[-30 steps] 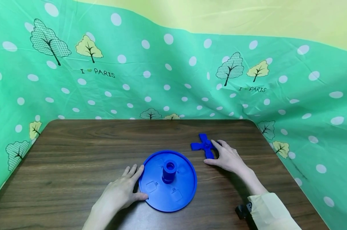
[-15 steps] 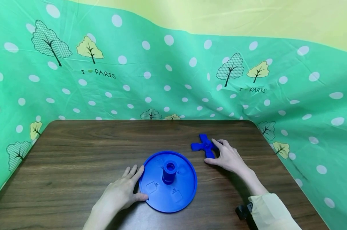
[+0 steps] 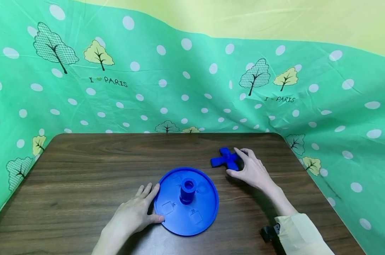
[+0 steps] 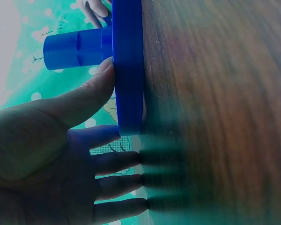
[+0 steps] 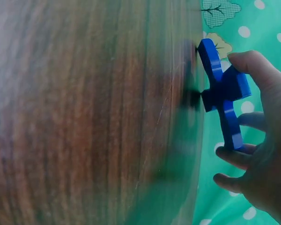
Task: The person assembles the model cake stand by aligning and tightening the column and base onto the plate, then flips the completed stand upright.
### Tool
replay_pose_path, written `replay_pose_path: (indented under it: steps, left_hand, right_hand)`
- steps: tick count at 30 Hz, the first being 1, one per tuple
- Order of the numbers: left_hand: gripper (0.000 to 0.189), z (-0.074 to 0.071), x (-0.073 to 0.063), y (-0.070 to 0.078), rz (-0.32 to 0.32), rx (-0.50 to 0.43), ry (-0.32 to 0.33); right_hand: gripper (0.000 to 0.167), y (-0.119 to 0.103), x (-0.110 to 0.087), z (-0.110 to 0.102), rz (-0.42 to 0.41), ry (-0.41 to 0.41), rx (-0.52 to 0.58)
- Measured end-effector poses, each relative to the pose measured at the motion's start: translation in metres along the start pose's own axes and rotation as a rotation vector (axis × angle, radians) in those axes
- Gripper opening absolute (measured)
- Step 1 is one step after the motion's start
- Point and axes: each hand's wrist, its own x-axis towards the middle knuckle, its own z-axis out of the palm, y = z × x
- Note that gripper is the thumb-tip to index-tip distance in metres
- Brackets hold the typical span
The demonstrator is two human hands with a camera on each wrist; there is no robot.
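A round blue disc (image 3: 206,203) with a raised rim lies flat on the table, and a hollow blue post (image 3: 187,191) stands upright at its middle. My left hand (image 3: 133,209) rests at the disc's left edge with its fingers spread. In the left wrist view, its thumb (image 4: 105,77) touches the rim and the other fingertips reach down to the table. Farther right, my right hand (image 3: 253,170) holds a blue four-armed cross piece (image 3: 225,158) between thumb and fingers. The right wrist view shows this cross (image 5: 218,89) tilted, part of it raised off the wood.
The dark wooden table (image 3: 84,170) has rounded far corners. Behind it and at both sides hangs a green dotted cloth (image 3: 179,81) with printed trees. A small black device (image 3: 268,233) sits at the right sleeve (image 3: 300,233).
My right hand has tilted up the blue cross piece, which lay flat before, and its fingers have drawn slightly up and closer together. The left hand and disc stay in place.
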Motion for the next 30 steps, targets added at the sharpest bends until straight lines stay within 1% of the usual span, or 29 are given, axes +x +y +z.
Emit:
replay_pose_path:
  steps: [6,17,23,30]
  left_hand:
    - [0.099,0.001,0.000,-0.001,-0.004,-0.003,0.000]
    - [0.099,0.001,0.001,-0.001,0.001,-0.005,-0.004]
    - [0.100,0.001,0.000,-0.001,-0.001,-0.004,-0.004]
    - [0.101,0.001,0.000,-0.003,0.006,0.003,0.008]
  right_hand:
    - [0.092,-0.003,0.001,-0.001,-0.005,0.051,0.045]
    - [0.091,-0.010,0.001,-0.011,-0.012,0.144,0.150]
    - [0.093,-0.017,-0.002,-0.014,-0.028,0.199,0.208]
    - [0.093,-0.032,-0.008,-0.017,-0.022,0.229,0.346]
